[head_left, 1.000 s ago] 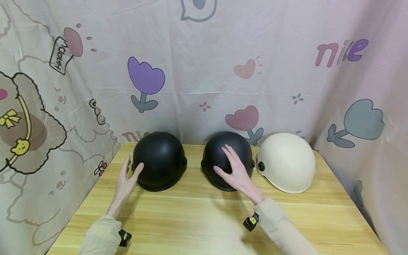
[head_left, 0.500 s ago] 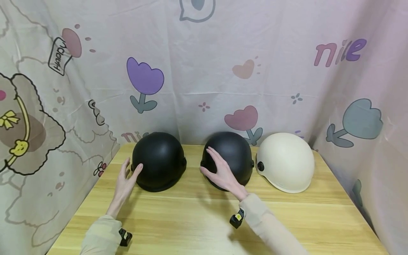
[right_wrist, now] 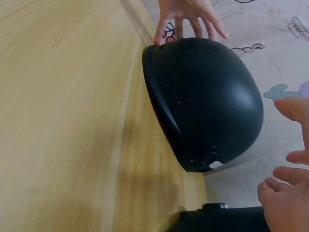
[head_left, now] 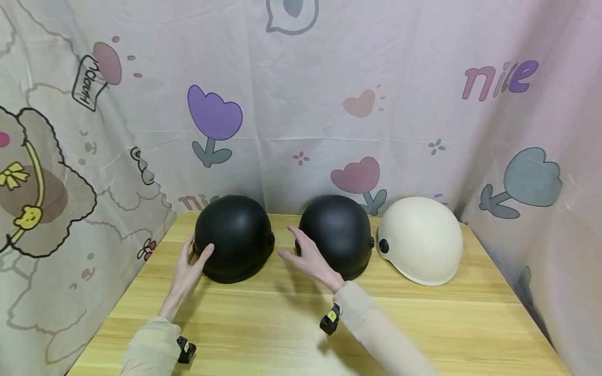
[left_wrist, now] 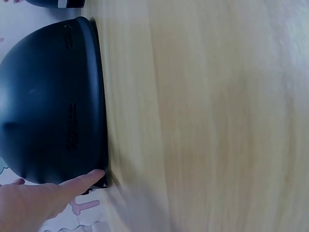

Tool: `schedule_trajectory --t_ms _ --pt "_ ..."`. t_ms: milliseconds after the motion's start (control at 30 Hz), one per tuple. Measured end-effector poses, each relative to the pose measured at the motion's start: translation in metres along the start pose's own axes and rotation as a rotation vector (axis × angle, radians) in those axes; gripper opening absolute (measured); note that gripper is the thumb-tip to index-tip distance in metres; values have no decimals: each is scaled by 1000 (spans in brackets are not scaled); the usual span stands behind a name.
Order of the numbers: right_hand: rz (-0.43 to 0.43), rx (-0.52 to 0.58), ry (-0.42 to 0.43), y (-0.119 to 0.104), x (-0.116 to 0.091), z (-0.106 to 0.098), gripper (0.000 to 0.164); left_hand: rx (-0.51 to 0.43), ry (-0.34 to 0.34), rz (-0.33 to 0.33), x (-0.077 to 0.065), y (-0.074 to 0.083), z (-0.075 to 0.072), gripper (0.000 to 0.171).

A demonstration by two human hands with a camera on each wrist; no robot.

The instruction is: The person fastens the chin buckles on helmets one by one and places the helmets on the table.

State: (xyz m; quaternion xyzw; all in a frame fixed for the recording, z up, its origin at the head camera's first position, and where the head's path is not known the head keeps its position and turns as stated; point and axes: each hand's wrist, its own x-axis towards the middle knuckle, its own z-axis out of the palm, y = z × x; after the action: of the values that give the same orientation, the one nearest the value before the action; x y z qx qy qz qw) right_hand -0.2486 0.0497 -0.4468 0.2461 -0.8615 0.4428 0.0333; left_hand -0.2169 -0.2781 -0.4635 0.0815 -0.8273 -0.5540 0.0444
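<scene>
A black helmet rests dome-up on the wooden table at the left. My left hand is at its left side, fingers spread along the shell and the thumb at its front lower edge, as the left wrist view shows by the rim. Over the front left of a second black helmet hovers my right hand, fingers extended and spread, holding nothing. In the right wrist view, the right hand is apart from the left helmet, whose far side the left hand touches.
A cream-white helmet stands right of the second black one, nearly against it. Behind the row hangs a printed curtain, which also closes off both sides. The wooden table stretches in front of the helmets.
My right hand has moved left, from in front of the second black helmet to its left edge, toward the left helmet. The left hand and all helmets have stayed in place.
</scene>
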Motion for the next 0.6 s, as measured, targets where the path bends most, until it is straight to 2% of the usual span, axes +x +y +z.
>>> schedule_trajectory --t_ms 233,400,600 --pt "47 120 -51 4 10 15 75 -7 -4 -2 3 -6 -1 92" --pt "75 160 -67 9 18 22 76 -9 1 -11 7 -8 0 92" --pt "104 216 -97 10 25 31 78 -6 20 11 12 -10 -1 88"
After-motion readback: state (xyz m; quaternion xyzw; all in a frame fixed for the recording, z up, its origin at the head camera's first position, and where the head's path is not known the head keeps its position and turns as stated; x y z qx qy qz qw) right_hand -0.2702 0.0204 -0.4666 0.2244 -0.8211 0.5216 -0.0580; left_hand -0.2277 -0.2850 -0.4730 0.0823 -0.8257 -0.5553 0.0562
